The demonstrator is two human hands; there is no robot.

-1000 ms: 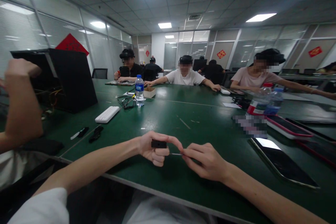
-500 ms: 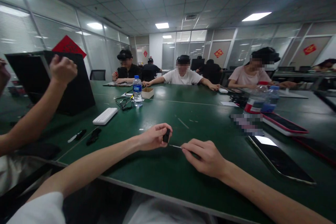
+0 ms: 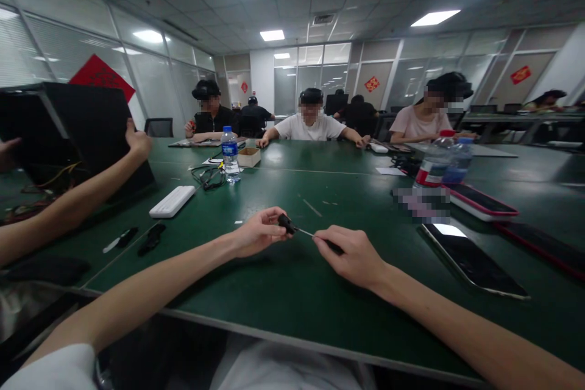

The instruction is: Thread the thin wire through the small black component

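Note:
Between the thumb and fingers of my left hand (image 3: 260, 231) is a small black part (image 3: 286, 223), too small to name its kind. My right hand (image 3: 350, 251) is closed around the dark handle of a thin screwdriver (image 3: 305, 232), most of that handle hidden by the fingers. Its metal shaft points left, and the tip meets the black part or lies right at it; I cannot tell which. Both hands are held over the green table (image 3: 274, 298).
A white power strip (image 3: 172, 202), a knife-like tool (image 3: 120, 240) and a black item (image 3: 151, 239) lie left. Farther back stand a water bottle (image 3: 231, 155) and a small box (image 3: 249, 157). A phone (image 3: 473, 259) lies right. A co-worker's hand (image 3: 138, 139) touches a black computer case (image 3: 91, 134).
My left hand has turned the black part toward the screwdriver, and the tip has come up to it. The co-worker's raised hand at left has come down onto the case.

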